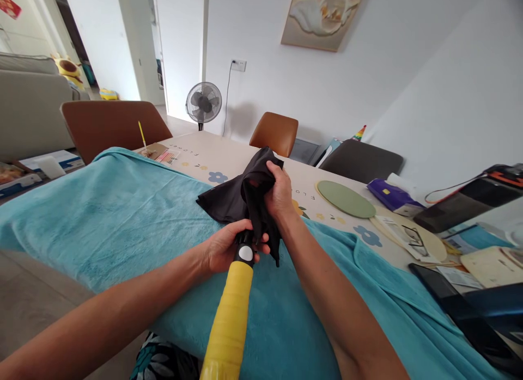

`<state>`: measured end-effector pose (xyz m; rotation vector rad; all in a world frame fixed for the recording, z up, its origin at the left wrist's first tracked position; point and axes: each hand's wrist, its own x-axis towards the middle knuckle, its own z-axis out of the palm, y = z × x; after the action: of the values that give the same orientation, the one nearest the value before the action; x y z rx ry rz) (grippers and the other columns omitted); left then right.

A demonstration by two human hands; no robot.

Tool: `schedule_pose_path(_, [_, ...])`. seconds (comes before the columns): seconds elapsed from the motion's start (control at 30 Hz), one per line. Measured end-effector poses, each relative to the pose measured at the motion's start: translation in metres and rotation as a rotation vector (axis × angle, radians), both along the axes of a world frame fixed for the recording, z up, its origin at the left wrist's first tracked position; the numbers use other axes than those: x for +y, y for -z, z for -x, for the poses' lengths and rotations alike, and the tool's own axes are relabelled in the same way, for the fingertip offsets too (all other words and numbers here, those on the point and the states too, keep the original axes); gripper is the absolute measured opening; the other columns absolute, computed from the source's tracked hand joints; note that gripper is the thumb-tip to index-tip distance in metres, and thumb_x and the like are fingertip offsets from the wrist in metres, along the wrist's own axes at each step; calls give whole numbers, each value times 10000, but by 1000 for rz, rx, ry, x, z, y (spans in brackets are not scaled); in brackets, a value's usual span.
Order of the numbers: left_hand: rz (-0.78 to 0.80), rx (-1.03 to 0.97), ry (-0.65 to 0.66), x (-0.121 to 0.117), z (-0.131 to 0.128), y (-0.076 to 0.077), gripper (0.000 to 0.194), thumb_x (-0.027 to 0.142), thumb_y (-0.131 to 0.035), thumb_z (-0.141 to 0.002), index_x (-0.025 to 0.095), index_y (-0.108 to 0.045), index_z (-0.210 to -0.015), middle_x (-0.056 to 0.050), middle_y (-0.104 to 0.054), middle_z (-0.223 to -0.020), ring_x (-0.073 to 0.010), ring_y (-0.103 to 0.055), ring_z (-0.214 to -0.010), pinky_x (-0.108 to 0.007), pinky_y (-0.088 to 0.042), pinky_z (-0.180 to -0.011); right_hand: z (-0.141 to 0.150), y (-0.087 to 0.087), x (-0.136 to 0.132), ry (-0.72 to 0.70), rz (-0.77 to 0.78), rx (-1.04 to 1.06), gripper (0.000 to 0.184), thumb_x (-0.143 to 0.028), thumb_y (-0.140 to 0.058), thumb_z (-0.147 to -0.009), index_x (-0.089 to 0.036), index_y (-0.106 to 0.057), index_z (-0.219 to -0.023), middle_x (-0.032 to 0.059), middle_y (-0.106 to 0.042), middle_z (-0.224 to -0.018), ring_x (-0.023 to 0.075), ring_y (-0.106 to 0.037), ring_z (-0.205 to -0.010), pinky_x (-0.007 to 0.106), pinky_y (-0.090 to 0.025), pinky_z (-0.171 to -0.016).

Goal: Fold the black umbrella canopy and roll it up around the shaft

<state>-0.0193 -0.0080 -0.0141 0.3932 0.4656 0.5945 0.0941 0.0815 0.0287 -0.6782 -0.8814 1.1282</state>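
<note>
A black umbrella (223, 197) with a yellow handle (231, 314) points away from me over the table, its handle toward my body. A pale round button (245, 253) shows on the black collar above the yellow grip. My left hand (226, 244) is closed around the umbrella just above that collar, with fingertips showing on the far side. Higher up, my right hand (280, 189) grips the loose black cloth, thumb on top. The canopy hangs in folds, one corner spread to the left. Under it lies a turquoise blanket (134, 211).
The table (229, 151) has a flower print. On the right are a green oval mat (345, 198), a purple packet (394, 196), glasses (414, 241), a dark bottle (469, 200) and a black phone-like object (445, 304). A fan (203, 102) and chairs (274, 132) stand beyond.
</note>
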Motion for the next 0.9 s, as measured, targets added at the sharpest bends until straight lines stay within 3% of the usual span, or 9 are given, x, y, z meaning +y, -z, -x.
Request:
schedule_pose_path(0.23, [78, -4, -52, 0, -1, -1, 116, 168, -524, -774, 91, -562, -695, -23, -534, -637, -65, -485, -467, -174, -442, -409, -33, -23, -8, 68, 63, -64, 151, -302, -592, -678, -156, -557, -674, -32, -572, -569, 102, -527, -479, 231, -470, -459])
schedule_pose_path(0.37, [96, 2, -16, -1, -1, -2, 163, 198, -520, -794, 72, -571, -703, -8, -481, -578, -61, -468, -463, -169, -450, -423, -73, -17, -6, 377, 142, -260, 138, -268, -624, -603, -158, -560, -657, -46, -537, -544, 102, -501, -478, 227, -439, -451])
schedule_pose_path(0.47, [96, 26, -7, -1, -2, -1, 178, 201, -521, -793, 64, -573, -694, 1, -453, -541, -58, -461, -452, -166, -451, -435, -102, -6, -10, 560, 261, -540, 151, -259, -622, -586, -149, -567, -674, -21, -534, -589, 141, -530, -569, 278, -461, -536])
schedule_pose_path(0.53, [95, 55, -1, -1, -3, 1, 175, 204, -532, -785, 58, -577, -700, 1, -456, -540, -60, -464, -449, -171, -456, -443, -113, 0, -22, 696, 228, -775, 200, -249, -615, -605, -144, -564, -767, 20, -564, -714, 188, -564, -717, 344, -477, -661])
schedule_pose_path(0.63, [92, 79, 13, -1, -4, 5, 162, 212, -557, -770, 63, -580, -712, -4, -475, -551, -67, -479, -451, -182, -465, -455, -111, -1, -55, 912, -164, -1066, 314, -219, -572, -688, -163, -513, -991, 99, -537, -1064, 237, -514, -1042, 437, -407, -892])
schedule_pose_path(0.7, [86, 80, 8, -1, -5, 7, 149, 205, -563, -766, 68, -580, -711, -7, -487, -555, -69, -484, -450, -184, -466, -454, -99, -3, -80, 918, -509, -1234, 320, -184, -557, -725, -171, -498, -1039, 124, -525, -1123, 253, -491, -1098, 454, -392, -916])
schedule_pose_path(0.73, [83, 78, 4, -1, -5, 7, 144, 200, -562, -766, 69, -581, -711, -8, -492, -554, -69, -485, -447, -184, -466, -451, -91, -3, -91, 868, -651, -1312, 313, -159, -550, -740, -179, -502, -1049, 116, -555, -1070, 247, -522, -1051, 443, -415, -889])
schedule_pose_path(0.8, [81, 76, -5, -2, -5, 6, 146, 192, -550, -774, 70, -580, -699, -10, -497, -538, -73, -487, -440, -186, -468, -448, -77, 1, -109, 588, -928, -1490, 305, -117, -530, -762, -190, -515, -1058, 80, -604, -929, 208, -582, -892, 379, -467, -796])
schedule_pose_path(0.9, [109, 106, -25, -2, -5, 3, 187, 183, -525, -792, 85, -557, -635, -14, -500, -496, -82, -498, -422, -190, -475, -443, -61, 16, -121, 216, -1100, -1677, 261, -126, -514, -791, -172, -537, -1047, 61, -620, -823, 190, -590, -791, 347, -484, -735])
